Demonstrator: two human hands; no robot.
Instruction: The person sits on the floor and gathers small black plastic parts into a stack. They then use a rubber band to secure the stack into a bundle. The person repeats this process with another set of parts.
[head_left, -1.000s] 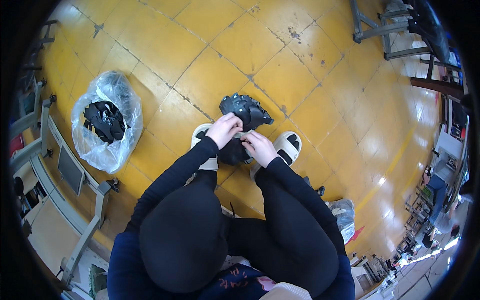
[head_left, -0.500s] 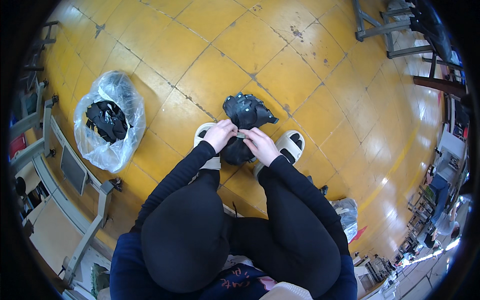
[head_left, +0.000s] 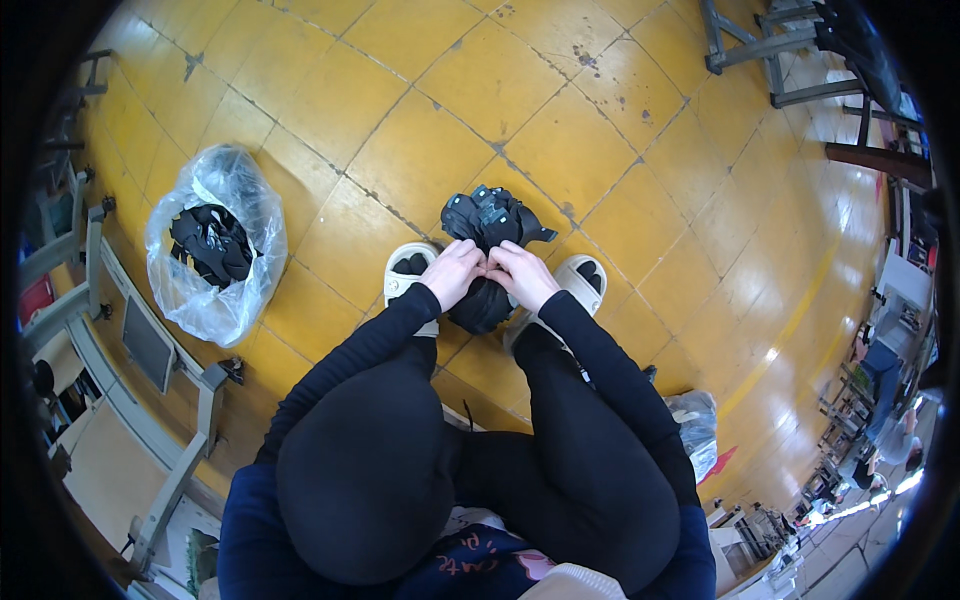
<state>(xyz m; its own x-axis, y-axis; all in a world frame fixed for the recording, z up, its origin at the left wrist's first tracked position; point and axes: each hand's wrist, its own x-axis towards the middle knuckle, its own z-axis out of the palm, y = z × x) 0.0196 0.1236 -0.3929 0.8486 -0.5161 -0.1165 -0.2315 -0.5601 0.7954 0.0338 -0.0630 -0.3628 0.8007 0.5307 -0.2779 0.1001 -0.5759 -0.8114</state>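
Note:
I sit bent over a yellow tiled floor, arms in black sleeves reaching down between my knees. My left hand (head_left: 455,270) and my right hand (head_left: 521,273) meet fingertip to fingertip over a heap of small black pieces (head_left: 487,222) lying between my feet in cream slippers (head_left: 587,275). Both hands pinch at one black piece at the top of the lower bundle (head_left: 481,306); the exact grip is hidden by the fingers.
A clear plastic bag (head_left: 215,250) with more black pieces lies on the floor to my left. A grey metal frame (head_left: 150,350) runs along the left side. Another small plastic bag (head_left: 693,425) sits by my right hip. Metal stands (head_left: 770,50) are at the far right.
My hands have drawn closer together over the black heap and shifted slightly toward me. The bag and frame stay put.

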